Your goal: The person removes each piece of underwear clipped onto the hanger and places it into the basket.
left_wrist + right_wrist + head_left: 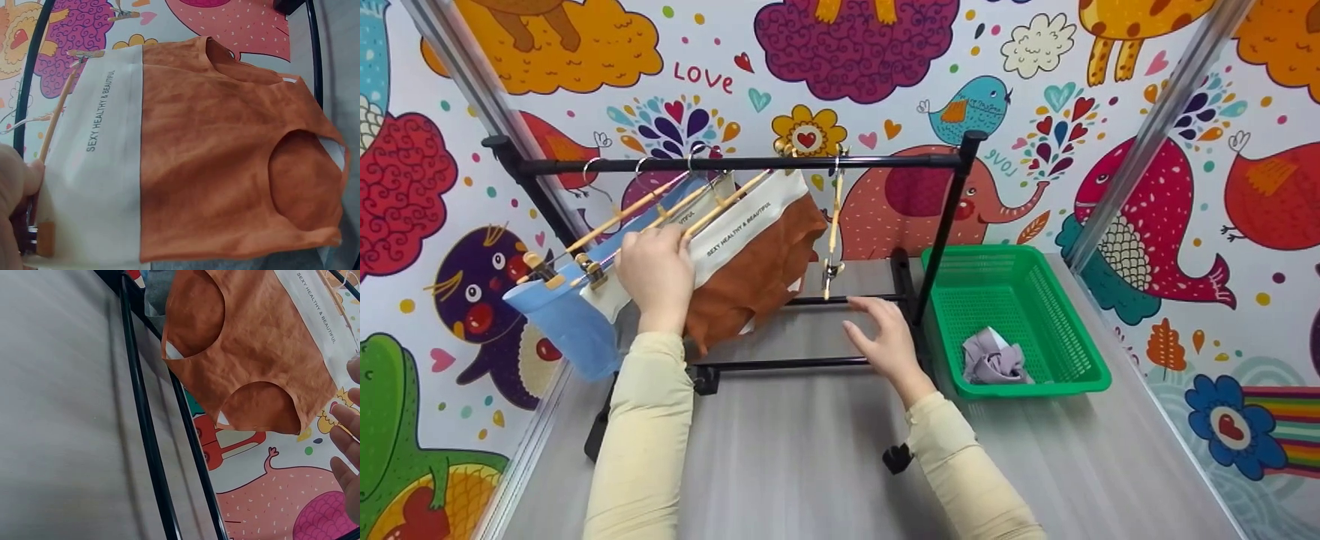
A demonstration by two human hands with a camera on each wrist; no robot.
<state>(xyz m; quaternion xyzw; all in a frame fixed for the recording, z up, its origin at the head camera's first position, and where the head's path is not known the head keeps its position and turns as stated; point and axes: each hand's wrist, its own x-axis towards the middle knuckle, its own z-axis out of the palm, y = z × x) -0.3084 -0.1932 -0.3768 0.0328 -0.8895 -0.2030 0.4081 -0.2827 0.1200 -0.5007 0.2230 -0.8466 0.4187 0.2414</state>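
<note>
Brown underpants (pixel 757 262) with a white waistband hang by clips from a wooden clip hanger (pixel 727 202) on the rack. My left hand (pixel 656 274) grips the near end of this hanger, and in the left wrist view my thumb (pixel 34 177) lies at its bar, just above a clip (pixel 45 239). My right hand (pixel 889 341) is held in the air, fingers apart and holding nothing. It is nearest to a bare wooden hanger (pixel 834 225) at the right. In the right wrist view the fingers (pixel 344 439) stand beside the underpants, apart from them.
Left of the brown pair, a blue garment (pixel 574 330) and a pale one hang on hangers from the black rack (pixel 877 160). On the right stands a green basket (pixel 1080 330) with a crumpled mauve garment (pixel 994 360) in it. Patterned walls enclose the grey surface (pixel 780 465).
</note>
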